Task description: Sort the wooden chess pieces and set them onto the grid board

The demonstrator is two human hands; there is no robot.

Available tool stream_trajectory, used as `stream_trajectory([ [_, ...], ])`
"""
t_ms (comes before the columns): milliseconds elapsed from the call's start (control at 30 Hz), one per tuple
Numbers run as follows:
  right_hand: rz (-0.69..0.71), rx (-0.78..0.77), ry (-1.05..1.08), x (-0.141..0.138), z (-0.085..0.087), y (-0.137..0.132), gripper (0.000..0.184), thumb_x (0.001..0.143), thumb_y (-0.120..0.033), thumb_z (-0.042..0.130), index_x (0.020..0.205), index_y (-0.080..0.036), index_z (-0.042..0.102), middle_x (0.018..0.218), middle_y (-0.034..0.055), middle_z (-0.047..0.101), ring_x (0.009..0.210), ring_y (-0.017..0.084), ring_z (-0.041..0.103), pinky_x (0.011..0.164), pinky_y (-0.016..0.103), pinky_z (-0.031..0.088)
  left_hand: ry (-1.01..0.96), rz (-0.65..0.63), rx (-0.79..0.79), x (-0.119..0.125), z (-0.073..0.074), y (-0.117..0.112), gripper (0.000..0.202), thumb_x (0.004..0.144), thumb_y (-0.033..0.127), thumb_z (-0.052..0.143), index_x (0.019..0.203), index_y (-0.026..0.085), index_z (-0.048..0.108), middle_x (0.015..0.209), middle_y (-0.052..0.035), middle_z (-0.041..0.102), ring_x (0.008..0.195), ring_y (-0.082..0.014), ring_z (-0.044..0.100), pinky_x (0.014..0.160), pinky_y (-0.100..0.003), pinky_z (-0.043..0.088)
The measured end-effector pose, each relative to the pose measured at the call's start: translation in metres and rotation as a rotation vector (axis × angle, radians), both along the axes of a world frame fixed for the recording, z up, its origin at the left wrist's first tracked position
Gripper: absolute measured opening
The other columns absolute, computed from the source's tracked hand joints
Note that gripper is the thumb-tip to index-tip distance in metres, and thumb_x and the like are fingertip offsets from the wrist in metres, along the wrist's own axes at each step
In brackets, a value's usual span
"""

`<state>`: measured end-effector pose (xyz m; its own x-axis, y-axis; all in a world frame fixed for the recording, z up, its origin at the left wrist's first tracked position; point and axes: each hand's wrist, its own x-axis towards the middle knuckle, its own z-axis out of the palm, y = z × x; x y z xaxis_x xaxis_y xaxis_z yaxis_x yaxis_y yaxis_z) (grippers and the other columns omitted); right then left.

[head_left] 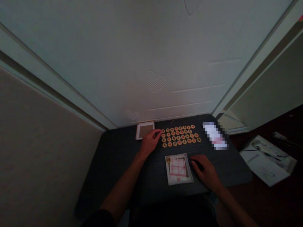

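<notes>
Round wooden game discs with red and black characters lie in tight rows on the dark table. They look like xiangqi pieces. My left hand reaches toward the row's left end, its fingertips at or touching the nearest disc. Closer to me sits a white-framed square board with a pink grid, and a single disc rests on its far left corner. My right hand lies beside the board's right edge, with nothing visible in it, though shadow darkens its fingers.
A pale-rimmed tablet or small frame lies at the table's far left. A pixelated, unreadable white object lies far right. Printed papers lie on the dark floor past the right edge. A white door panel stands behind the table.
</notes>
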<state>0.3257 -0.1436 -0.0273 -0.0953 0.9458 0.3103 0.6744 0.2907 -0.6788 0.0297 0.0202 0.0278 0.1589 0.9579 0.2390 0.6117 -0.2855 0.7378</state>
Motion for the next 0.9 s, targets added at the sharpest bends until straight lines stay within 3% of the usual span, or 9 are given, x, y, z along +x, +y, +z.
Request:
stream_trajectory([
  [300, 0.008, 0.005, 0.007, 0.0, 0.001, 0.001, 0.024, 0.099, -0.037, 0.055, 0.116, -0.026, 0.067, 0.111, 0.0085, 0.073, 0.104, 0.027, 0.067, 0.094, 0.048, 0.056, 0.042, -0.019, -0.01, -0.007, -0.01, -0.015, 0.028, 0.095, 0.043, 0.059, 0.108, 0.024, 0.075, 0.089, -0.002, 0.076, 0.061, -0.014, 0.058, 0.062, -0.025, 0.045],
  [900, -0.011, 0.012, -0.001, -0.003, 0.006, 0.002, 0.023, 0.098, -0.036, 0.055, 0.115, -0.027, 0.068, 0.109, 0.0082, 0.073, 0.102, 0.027, 0.068, 0.092, 0.047, 0.057, 0.049, -0.08, -0.035, -0.011, -0.024, -0.041, 0.023, 0.092, 0.039, 0.062, 0.105, 0.026, 0.076, 0.094, -0.003, 0.077, 0.066, -0.0154, 0.061, 0.068, -0.027, 0.049],
])
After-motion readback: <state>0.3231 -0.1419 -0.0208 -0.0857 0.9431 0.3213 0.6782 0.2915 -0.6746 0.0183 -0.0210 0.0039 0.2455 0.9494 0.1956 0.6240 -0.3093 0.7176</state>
